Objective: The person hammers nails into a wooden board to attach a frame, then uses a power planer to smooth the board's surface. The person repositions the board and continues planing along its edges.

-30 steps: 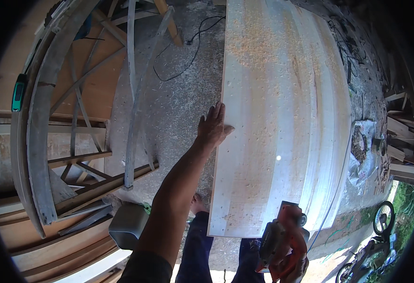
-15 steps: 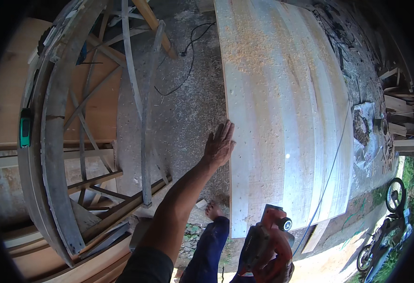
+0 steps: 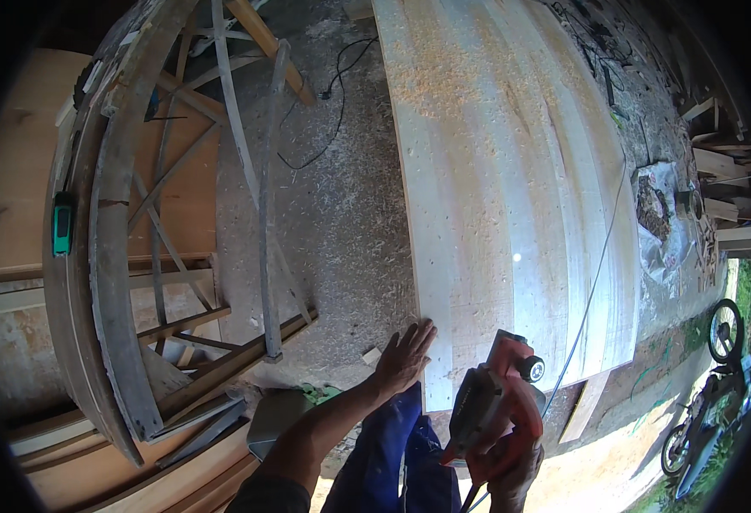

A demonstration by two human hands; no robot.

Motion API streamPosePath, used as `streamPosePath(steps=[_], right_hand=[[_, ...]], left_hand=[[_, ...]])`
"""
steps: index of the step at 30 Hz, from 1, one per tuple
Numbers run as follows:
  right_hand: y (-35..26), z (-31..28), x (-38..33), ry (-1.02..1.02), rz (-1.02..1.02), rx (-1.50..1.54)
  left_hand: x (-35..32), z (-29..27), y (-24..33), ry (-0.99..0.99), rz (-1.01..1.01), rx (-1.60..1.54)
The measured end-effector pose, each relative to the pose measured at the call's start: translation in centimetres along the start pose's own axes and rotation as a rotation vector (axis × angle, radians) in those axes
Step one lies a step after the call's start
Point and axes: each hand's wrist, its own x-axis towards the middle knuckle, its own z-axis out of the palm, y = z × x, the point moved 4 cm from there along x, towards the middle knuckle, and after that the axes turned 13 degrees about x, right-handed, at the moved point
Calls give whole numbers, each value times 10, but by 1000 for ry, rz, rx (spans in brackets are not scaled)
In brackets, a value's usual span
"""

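My left hand (image 3: pixel 406 357) lies open, its fingertips resting on the near left edge of a large pale wood panel (image 3: pixel 478 248) made of joined boards. In my right hand (image 3: pixel 516 466) is a red and black electric hand planer (image 3: pixel 502 402), gripped by its rear handle. The planer is at the panel's near end; whether its sole touches the wood cannot be told. Wood shavings (image 3: pixel 439 85) are scattered on the panel's far part. A thin cord (image 3: pixel 596 295) runs across the panel's right side toward the planer.
A wooden trestle frame (image 3: pixel 270 197) and stacked boards (image 3: pixel 114 256) stand at left, with a green tape measure (image 3: pixel 63 224) on top. A black cable (image 3: pixel 341 111) lies on the shaving-strewn floor. Plastic sheeting (image 3: pixel 659 214) and a motorcycle (image 3: pixel 709 419) are at right.
My left hand has slid along the panel's left edge toward me. The planer has moved slightly up and right in view, still in my right hand.
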Motion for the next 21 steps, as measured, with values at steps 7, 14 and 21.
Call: streamPosePath(steps=[7, 14, 21], right_hand=[[-13, -19, -18, 125, -7, 63], [-8, -42, -28, 88, 2, -12], [-3, -80, -59, 88, 72, 160]], left_hand=[[-67, 15, 46, -103, 221, 2], [-103, 22, 59, -198, 421, 63], [-152, 38, 129, -404, 328, -493]])
